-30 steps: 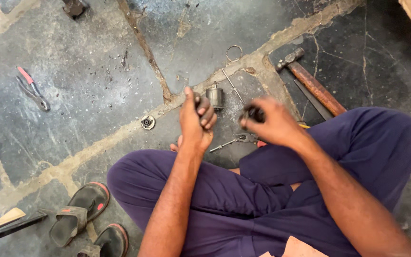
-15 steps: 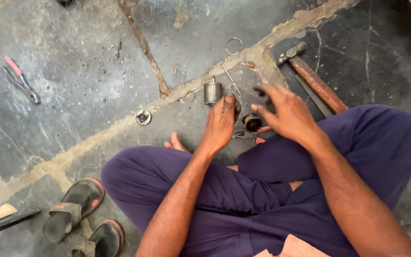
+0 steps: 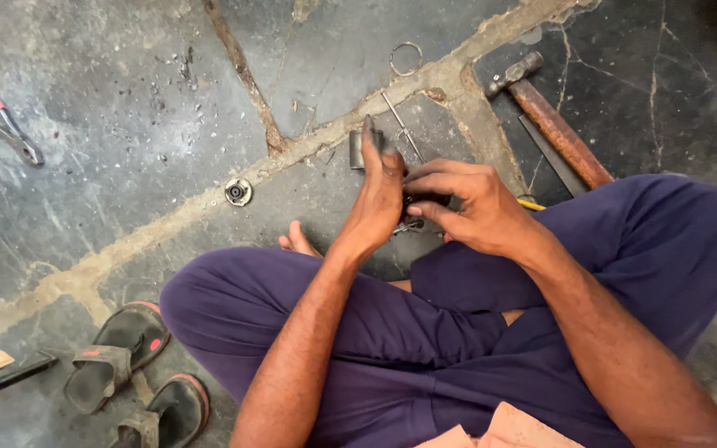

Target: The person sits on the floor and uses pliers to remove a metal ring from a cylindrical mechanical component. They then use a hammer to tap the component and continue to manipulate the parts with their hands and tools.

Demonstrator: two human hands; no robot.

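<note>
Both hands meet in front of my crossed legs in dark purple trousers [image 3: 425,332]. My right hand [image 3: 470,207] is curled, its fingertips pinched on a small dark metal part [image 3: 421,202], mostly hidden by the fingers. My left hand [image 3: 379,195] stands edge-on with fingers straight, pressed against the same part; I cannot tell whether it grips. I judge this a fitting step, and the next move calls for steady, square pressure. Just beyond on the stone floor [image 3: 126,166] stands a short metal cylinder [image 3: 358,149], with a thin rod [image 3: 397,123] beside it. Left lies a small round washer-like piece [image 3: 238,192]; right, a wooden-handled hammer [image 3: 549,120]. Farther off are a wire ring [image 3: 406,59] and red-handled pliers [image 3: 2,120].
</note>
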